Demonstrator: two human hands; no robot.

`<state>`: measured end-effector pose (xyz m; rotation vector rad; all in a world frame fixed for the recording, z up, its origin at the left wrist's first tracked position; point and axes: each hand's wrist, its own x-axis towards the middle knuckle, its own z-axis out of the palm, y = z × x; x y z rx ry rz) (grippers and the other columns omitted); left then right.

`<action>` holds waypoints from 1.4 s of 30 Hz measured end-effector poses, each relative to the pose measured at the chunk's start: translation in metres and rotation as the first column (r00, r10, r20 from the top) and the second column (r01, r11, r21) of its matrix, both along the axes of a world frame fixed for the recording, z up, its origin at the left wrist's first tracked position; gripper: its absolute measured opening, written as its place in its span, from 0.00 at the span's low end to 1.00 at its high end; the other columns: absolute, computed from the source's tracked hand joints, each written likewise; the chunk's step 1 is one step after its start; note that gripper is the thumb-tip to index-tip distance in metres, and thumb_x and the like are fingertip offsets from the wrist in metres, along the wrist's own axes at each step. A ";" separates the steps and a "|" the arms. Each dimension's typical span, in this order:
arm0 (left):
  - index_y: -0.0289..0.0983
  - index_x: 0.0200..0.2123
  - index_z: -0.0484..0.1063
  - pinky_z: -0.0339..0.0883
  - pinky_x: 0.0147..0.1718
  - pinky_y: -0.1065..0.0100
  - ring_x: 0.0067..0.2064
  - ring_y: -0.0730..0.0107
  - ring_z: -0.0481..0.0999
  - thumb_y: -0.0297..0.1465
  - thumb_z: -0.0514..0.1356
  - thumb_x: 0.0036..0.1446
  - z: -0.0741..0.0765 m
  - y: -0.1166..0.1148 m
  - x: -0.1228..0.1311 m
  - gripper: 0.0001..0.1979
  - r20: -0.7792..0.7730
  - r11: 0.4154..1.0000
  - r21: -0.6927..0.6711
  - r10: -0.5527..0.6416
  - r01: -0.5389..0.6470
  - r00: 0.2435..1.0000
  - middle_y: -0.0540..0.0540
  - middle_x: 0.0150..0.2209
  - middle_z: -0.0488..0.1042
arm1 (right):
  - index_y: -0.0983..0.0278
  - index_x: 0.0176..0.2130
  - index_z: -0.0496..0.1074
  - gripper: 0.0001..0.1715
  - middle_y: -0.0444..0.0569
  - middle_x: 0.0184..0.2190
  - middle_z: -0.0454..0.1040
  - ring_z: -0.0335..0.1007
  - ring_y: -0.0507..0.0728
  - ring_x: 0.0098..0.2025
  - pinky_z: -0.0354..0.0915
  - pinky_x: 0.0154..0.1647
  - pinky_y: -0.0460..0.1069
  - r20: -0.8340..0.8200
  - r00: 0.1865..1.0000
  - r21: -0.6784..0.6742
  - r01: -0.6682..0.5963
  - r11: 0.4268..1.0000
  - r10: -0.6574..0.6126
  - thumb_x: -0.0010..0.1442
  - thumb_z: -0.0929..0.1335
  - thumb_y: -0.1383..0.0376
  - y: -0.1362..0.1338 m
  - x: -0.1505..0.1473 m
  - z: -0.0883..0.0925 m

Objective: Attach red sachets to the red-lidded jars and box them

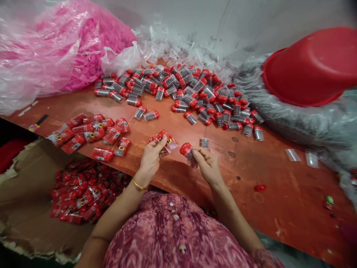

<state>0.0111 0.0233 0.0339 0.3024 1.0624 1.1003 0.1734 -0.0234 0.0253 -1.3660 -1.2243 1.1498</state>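
Pinched in my left hand (152, 156) is a red printed plastic sleeve (164, 136), its clear end turned to the right. My right hand (205, 163) grips a small clear tube with a red cap (185, 149), the cap pointing up and left. A small gap lies between the tube and the sleeve. Just beyond my right hand, another dark-filled tube (204, 142) lies on the table. To the left of my left hand, several red wrapped packs (103, 153) are spread along the table's front edge.
A heap of red-capped tubes (167, 82) covers the table's (279, 167) middle back, with clear empty tubes behind. At left stands a pink-filled plastic bag (83, 44); at right, a red bucket (306, 67) on a bag. Below left, a cardboard box (22, 208) holds red packs.
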 end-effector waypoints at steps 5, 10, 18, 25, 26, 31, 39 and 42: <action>0.34 0.24 0.72 0.66 0.21 0.76 0.21 0.77 0.72 0.33 0.72 0.35 0.005 -0.002 0.002 0.14 -0.008 0.999 -0.030 -0.027 0.027 1.000 0.52 0.22 0.75 | 0.63 0.30 0.72 0.22 0.42 0.17 0.68 0.59 0.48 0.16 0.56 0.16 0.44 -0.031 0.997 0.003 -0.070 0.998 0.070 0.54 0.65 0.47 -0.014 -0.008 0.009; 0.34 0.24 0.73 0.66 0.20 0.76 0.20 0.77 0.71 0.34 0.71 0.36 0.008 -0.004 0.001 0.13 -0.033 0.994 -0.034 -0.104 0.102 0.994 0.52 0.22 0.75 | 0.63 0.30 0.72 0.21 0.42 0.18 0.67 0.57 0.48 0.17 0.57 0.17 0.44 0.005 0.993 0.029 -0.122 0.992 0.121 0.56 0.65 0.49 -0.016 -0.010 0.015; 0.33 0.22 0.74 0.65 0.21 0.76 0.20 0.79 0.70 0.36 0.72 0.31 0.005 -0.008 0.000 0.16 -0.115 0.986 0.037 -0.155 0.160 0.981 0.52 0.21 0.74 | 0.65 0.27 0.72 0.19 0.42 0.18 0.67 0.59 0.48 0.19 0.57 0.20 0.44 0.024 0.982 -0.054 -0.187 0.981 0.189 0.56 0.65 0.51 -0.010 -0.008 0.016; 0.33 0.23 0.74 0.67 0.29 0.73 0.25 0.77 0.71 0.35 0.72 0.30 0.000 -0.009 0.002 0.15 -0.156 0.982 0.124 -0.120 0.140 0.980 0.52 0.23 0.74 | 0.64 0.28 0.71 0.21 0.41 0.18 0.66 0.57 0.48 0.18 0.55 0.18 0.44 -0.003 0.992 -0.056 -0.126 0.990 0.126 0.55 0.65 0.49 -0.007 -0.012 0.007; 0.34 0.23 0.74 0.67 0.30 0.72 0.25 0.77 0.71 0.34 0.72 0.30 -0.002 -0.010 0.004 0.16 -0.151 0.984 0.135 -0.099 0.120 0.984 0.52 0.23 0.74 | 0.64 0.29 0.71 0.21 0.42 0.18 0.66 0.57 0.48 0.18 0.55 0.18 0.44 0.001 0.993 -0.038 -0.114 0.993 0.114 0.56 0.65 0.49 -0.007 -0.013 0.005; 0.34 0.26 0.73 0.67 0.35 0.71 0.28 0.76 0.73 0.33 0.72 0.28 -0.010 -0.016 0.015 0.18 -0.125 0.982 0.175 -0.053 0.075 0.991 0.51 0.26 0.76 | 0.63 0.31 0.70 0.22 0.43 0.21 0.68 0.59 0.49 0.20 0.57 0.19 0.44 -0.020 0.999 0.006 -0.041 0.999 0.041 0.57 0.63 0.47 -0.004 -0.023 -0.007; 0.34 0.26 0.72 0.67 0.34 0.71 0.27 0.76 0.73 0.33 0.73 0.28 -0.004 -0.008 0.011 0.19 -0.057 0.990 0.130 0.062 -0.055 0.996 0.52 0.26 0.76 | 0.60 0.38 0.60 0.20 0.38 0.24 0.69 0.61 0.46 0.15 0.59 0.17 0.43 -0.273 0.962 -0.051 -0.028 0.998 0.014 0.55 0.65 0.48 -0.003 -0.035 -0.017; 0.34 0.26 0.73 0.67 0.33 0.71 0.27 0.76 0.73 0.33 0.72 0.30 -0.007 -0.009 0.013 0.17 -0.023 0.993 0.114 0.044 -0.041 0.999 0.51 0.26 0.76 | 0.60 0.36 0.60 0.19 0.39 0.23 0.71 0.61 0.46 0.15 0.60 0.18 0.43 -0.272 0.962 -0.036 0.005 0.999 -0.015 0.55 0.65 0.49 -0.003 -0.035 -0.014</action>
